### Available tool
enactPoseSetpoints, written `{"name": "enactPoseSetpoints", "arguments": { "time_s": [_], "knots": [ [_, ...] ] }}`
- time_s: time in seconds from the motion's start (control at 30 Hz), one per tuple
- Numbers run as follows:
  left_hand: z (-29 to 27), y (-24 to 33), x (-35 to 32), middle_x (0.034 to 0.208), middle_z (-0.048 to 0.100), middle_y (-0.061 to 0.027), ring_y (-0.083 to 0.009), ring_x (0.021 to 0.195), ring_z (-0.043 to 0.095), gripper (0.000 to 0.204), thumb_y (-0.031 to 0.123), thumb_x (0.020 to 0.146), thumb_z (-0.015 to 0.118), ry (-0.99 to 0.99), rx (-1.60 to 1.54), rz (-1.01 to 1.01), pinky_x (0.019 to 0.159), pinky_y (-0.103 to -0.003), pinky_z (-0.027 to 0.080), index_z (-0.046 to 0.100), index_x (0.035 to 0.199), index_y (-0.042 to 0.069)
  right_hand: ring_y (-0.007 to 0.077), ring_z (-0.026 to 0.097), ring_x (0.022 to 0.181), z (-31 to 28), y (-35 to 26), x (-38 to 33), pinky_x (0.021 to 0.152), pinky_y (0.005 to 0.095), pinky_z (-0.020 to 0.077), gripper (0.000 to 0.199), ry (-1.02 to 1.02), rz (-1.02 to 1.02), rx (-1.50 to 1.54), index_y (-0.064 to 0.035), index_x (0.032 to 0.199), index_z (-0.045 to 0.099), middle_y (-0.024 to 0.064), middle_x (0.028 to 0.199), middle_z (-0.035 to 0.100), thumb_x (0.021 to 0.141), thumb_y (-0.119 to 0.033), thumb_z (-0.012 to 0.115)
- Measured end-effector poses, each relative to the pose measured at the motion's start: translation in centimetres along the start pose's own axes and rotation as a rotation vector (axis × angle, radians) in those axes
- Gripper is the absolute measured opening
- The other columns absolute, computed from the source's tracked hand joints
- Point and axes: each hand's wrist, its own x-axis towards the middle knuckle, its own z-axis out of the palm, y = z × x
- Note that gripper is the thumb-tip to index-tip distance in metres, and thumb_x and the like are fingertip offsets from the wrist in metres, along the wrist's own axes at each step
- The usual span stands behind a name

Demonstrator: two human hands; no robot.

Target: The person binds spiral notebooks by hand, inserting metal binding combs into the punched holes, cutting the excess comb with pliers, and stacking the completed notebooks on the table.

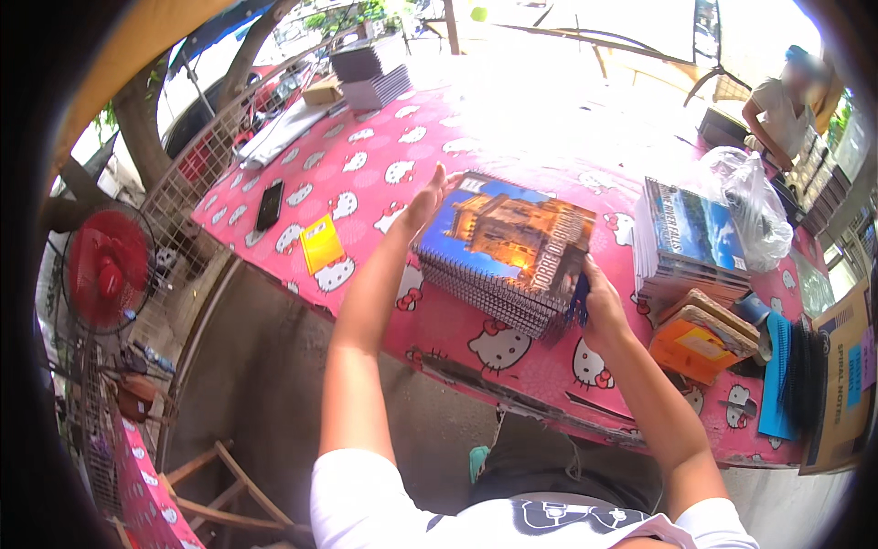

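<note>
A thick stack of spiral notebooks (503, 238) stands on the pink table in front of me, its top cover showing a lit tower against blue. Black coil bindings line the side nearest me. My left hand (426, 199) lies along the stack's left end, fingers stretched toward its far corner. At the right end, my right hand (602, 300) grips the near corner, its fingers partly hidden behind the notebooks. The stack is held between both hands. Further right stands a second stack of spiral notebooks (697, 229) with a blue landscape cover.
The table's cartoon-printed pink cover (494, 346) carries a black phone (269, 207), a yellow packet (321, 244), an orange block (702, 340), a plastic bag (752, 206), and a cardboard box (837, 375). A red fan (108, 267) stands left; another person (785, 110) is far right.
</note>
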Motion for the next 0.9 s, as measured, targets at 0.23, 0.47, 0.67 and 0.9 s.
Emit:
{"name": "enactPoseSetpoints", "arguments": {
  "time_s": [0.23, 0.47, 0.67, 0.9],
  "knots": [
    [-0.8, 1.0, -4.1, 0.137, 0.044, -0.0181, -0.0264, 0.125, 0.043, 0.091, 0.071, 0.089, 0.012, 0.146, -0.317, -0.169, 0.105, -0.036, 0.033, 0.026, 0.142, -0.001, 0.0139, 0.054, 0.069, 1.0, -2.7, 10.8, 0.063, 0.034, 0.0487, 0.035, -0.154, -0.06, -0.002, -0.0052, 0.112, 0.051, 0.0054, 0.099, 0.061, 0.097, -0.036, 0.045],
    [2.5, 0.4, -12.7, 0.143, 0.037, -0.0151, -0.0248, 0.131, 0.036, 0.097, 0.075, 0.086, 0.012, 0.387, -0.172, 0.032, 0.106, -0.039, 0.03, 0.021, 0.145, -0.001, 0.0257, 0.056, 0.087, 1.6, -10.4, 6.2, 0.078, 0.0376, 0.0437, 0.045, 0.425, -1.167, -0.905, 0.0041, 0.115, 0.05, 0.0169, 0.098, 0.057, 0.099, -0.037, 0.042],
    [7.2, 0.5, -16.5, 0.131, 0.05, -0.0132, -0.0206, 0.119, 0.048, 0.094, 0.075, 0.087, 0.019, 0.586, -0.036, 0.023, 0.096, -0.036, 0.04, 0.031, 0.14, -0.002, 0.0311, 0.055, 0.09, 3.3, -9.4, -0.1, 0.079, 0.0399, 0.0451, 0.028, 0.127, -1.407, -0.775, 0.0028, 0.114, 0.053, 0.0169, 0.099, 0.057, 0.092, -0.015, 0.055],
    [6.0, 2.4, -17.6, 0.14, 0.041, -0.0181, -0.0255, 0.122, 0.046, 0.105, 0.082, 0.08, 0.013, 0.422, -0.051, -0.219, 0.094, -0.036, 0.039, 0.023, 0.145, 0.001, 0.0319, 0.056, 0.09, 3.4, -5.1, -1.0, 0.077, 0.0437, 0.0465, 0.038, -0.059, -1.351, -1.227, -0.0041, 0.119, 0.053, 0.0165, 0.109, 0.05, 0.088, -0.025, 0.062]
  ]
}}
